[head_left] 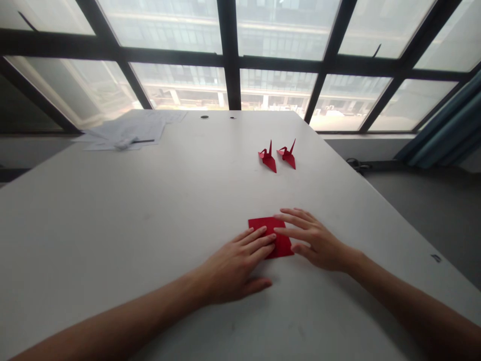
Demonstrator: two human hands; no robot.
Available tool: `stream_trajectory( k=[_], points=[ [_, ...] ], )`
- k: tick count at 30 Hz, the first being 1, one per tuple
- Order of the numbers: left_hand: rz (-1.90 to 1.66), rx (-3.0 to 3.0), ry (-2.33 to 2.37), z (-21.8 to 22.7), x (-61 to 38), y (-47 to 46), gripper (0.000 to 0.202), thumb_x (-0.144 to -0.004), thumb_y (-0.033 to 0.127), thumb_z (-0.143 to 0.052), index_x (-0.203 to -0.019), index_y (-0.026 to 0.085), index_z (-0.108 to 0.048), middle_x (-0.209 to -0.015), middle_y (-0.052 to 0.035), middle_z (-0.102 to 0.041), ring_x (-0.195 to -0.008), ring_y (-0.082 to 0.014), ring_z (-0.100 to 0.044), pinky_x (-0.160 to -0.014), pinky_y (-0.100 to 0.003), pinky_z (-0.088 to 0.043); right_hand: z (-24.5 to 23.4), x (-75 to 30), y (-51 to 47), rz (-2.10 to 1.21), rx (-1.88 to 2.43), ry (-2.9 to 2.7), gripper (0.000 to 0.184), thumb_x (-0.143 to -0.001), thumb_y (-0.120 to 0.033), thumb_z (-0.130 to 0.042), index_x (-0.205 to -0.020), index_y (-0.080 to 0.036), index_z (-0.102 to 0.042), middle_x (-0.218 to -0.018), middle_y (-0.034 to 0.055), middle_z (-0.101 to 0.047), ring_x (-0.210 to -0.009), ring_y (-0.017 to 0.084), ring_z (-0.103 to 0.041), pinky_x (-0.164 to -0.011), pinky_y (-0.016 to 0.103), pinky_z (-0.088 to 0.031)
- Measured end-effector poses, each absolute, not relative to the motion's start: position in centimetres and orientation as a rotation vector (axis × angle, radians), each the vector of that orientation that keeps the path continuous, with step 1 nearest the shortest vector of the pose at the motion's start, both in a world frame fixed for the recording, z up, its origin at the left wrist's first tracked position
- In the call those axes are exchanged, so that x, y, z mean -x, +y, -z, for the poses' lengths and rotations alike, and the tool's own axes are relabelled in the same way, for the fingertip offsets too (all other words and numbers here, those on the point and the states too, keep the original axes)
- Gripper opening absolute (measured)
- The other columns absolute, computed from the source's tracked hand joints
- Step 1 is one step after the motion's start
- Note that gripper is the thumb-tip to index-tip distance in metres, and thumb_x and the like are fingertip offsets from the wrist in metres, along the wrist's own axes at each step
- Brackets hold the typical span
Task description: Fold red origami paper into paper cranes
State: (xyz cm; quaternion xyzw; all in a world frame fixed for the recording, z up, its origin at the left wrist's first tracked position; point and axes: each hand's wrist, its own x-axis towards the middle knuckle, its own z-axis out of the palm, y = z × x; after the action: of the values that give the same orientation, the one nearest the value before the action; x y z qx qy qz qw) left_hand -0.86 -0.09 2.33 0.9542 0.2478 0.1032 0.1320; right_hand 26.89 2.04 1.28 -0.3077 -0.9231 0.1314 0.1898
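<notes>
A red sheet of paper (281,245), roughly square, lies flat on the white table (169,200). My left hand (244,260) rests flat over its left part, fingers stretched out and the thumb apart on the tabletop. At the paper's right edge is my right hand (315,238), its fingers spread and the fingertips over or touching the sheet; I cannot tell which. Neither hand grips anything. Beyond the hands stand two folded red paper cranes, a left one (268,159) and a right one (287,156), side by side.
White papers (124,131) lie at the table's far left, with a dark pen (143,141) and a crumpled whitish item on them. A small dark mark or piece (436,258) is near the right edge. Windows stand behind; a blue curtain (443,130) hangs right.
</notes>
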Motion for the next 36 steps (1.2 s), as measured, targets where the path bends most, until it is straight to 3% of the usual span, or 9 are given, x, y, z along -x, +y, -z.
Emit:
stream_trajectory(
  k=[3,7,10,15,20,25,30,33,36],
  points=[
    [-0.349,-2.821,0.785,-2.3,0.8,0.3,0.053,-0.096,0.045,-0.058,-0.143,0.021,-0.049,-0.155,-0.0085,-0.044,-0.148,-0.0306,-0.032,-0.124,-0.052,-0.019,-1.3,-26.7,2.3,-0.284,0.923,-2.628,0.037,-0.097,-0.032,-0.058,-0.134,-0.029,-0.062,-0.141,0.0089,-0.058,-0.131,0.029,-0.049,-0.111,0.053,-0.036],
    [-0.424,-2.813,0.99,-2.0,0.6,0.4,0.042,-0.099,0.039,-0.056,-0.135,0.02,-0.055,-0.137,-0.0095,-0.059,-0.138,-0.0285,-0.044,-0.121,-0.05,-0.027,-2.2,-26.0,0.9,-0.25,1.002,-2.624,0.033,-0.094,-0.041,-0.063,-0.124,-0.027,-0.068,-0.118,0.0116,-0.066,-0.109,0.029,-0.058,-0.097,0.051,-0.045],
    [-0.426,-2.797,1.039,-1.7,0.6,0.5,0.042,-0.1,0.04,-0.053,-0.138,0.021,-0.053,-0.138,-0.0095,-0.059,-0.137,-0.0284,-0.045,-0.12,-0.052,-0.028,-2.5,-25.4,-0.2,-0.41,0.912,-2.625,0.034,-0.093,-0.045,-0.063,-0.12,-0.024,-0.069,-0.108,0.0107,-0.068,-0.099,0.027,-0.06,-0.091,0.047,-0.048],
    [-0.363,-2.809,1.003,-1.3,0.9,0.7,0.043,-0.102,0.043,-0.049,-0.142,0.027,-0.05,-0.154,-0.0066,-0.046,-0.146,-0.03,-0.034,-0.121,-0.056,-0.024,-1.8,-25.4,0.2,-0.635,0.752,-2.409,0.026,-0.099,-0.02,-0.053,-0.122,-0.022,-0.065,-0.107,0.0076,-0.071,-0.098,0.02,-0.062,-0.09,0.037,-0.051],
    [-0.281,-2.735,0.975,-1.1,1.0,1.0,0.046,-0.101,0.043,-0.051,-0.143,0.025,-0.046,-0.158,-0.0054,-0.041,-0.15,-0.0295,-0.026,-0.122,-0.057,-0.021,-0.8,-26.8,2.4,-0.432,0.92,-2.379,0.046,-0.095,-0.002,-0.042,-0.131,-0.024,-0.06,-0.133,0.0094,-0.063,-0.123,0.025,-0.052,-0.105,0.047,-0.045],
    [-0.321,-2.721,0.947,-1.4,0.9,1.1,0.035,-0.1,0.039,-0.052,-0.132,0.024,-0.054,-0.156,-0.0057,-0.043,-0.149,-0.0303,-0.028,-0.121,-0.056,-0.024,-1.0,-27.8,3.1,-0.415,0.86,-2.521,0.039,-0.095,-0.009,-0.055,-0.127,-0.028,-0.064,-0.131,0.0068,-0.064,-0.12,0.025,-0.053,-0.103,0.046,-0.048],
    [-0.436,-2.686,0.92,-1.7,0.7,1.1,0.027,-0.1,0.03,-0.053,-0.125,0.023,-0.059,-0.134,-0.0071,-0.06,-0.132,-0.0238,-0.05,-0.121,-0.047,-0.03,-1.4,-27.7,3.1,-0.389,0.77,-2.498,0.018,-0.093,-0.021,-0.065,-0.106,-0.028,-0.074,-0.122,0.007,-0.066,-0.115,0.024,-0.055,-0.098,0.042,-0.05],
    [-0.469,-2.694,0.868,-1.7,0.5,0.9,0.032,-0.097,0.025,-0.056,-0.129,0.021,-0.057,-0.137,-0.008,-0.058,-0.137,-0.0254,-0.046,-0.122,-0.048,-0.029,-1.4,-27.3,3.0,-0.457,0.731,-2.454,0.012,-0.094,-0.022,-0.065,-0.099,-0.026,-0.075,-0.107,0.0069,-0.069,-0.107,0.022,-0.058,-0.092,0.04,-0.051],
    [-0.471,-2.684,0.804,-1.9,0.3,0.6,0.036,-0.095,0.021,-0.057,-0.131,0.018,-0.057,-0.14,-0.01,-0.056,-0.136,-0.0253,-0.047,-0.118,-0.042,-0.037,-1.4,-26.8,2.8,-0.58,0.733,-2.388,0.009,-0.094,-0.023,-0.065,-0.092,-0.023,-0.073,-0.095,0.0056,-0.071,-0.097,0.021,-0.06,-0.09,0.038,-0.05]
  ],
)
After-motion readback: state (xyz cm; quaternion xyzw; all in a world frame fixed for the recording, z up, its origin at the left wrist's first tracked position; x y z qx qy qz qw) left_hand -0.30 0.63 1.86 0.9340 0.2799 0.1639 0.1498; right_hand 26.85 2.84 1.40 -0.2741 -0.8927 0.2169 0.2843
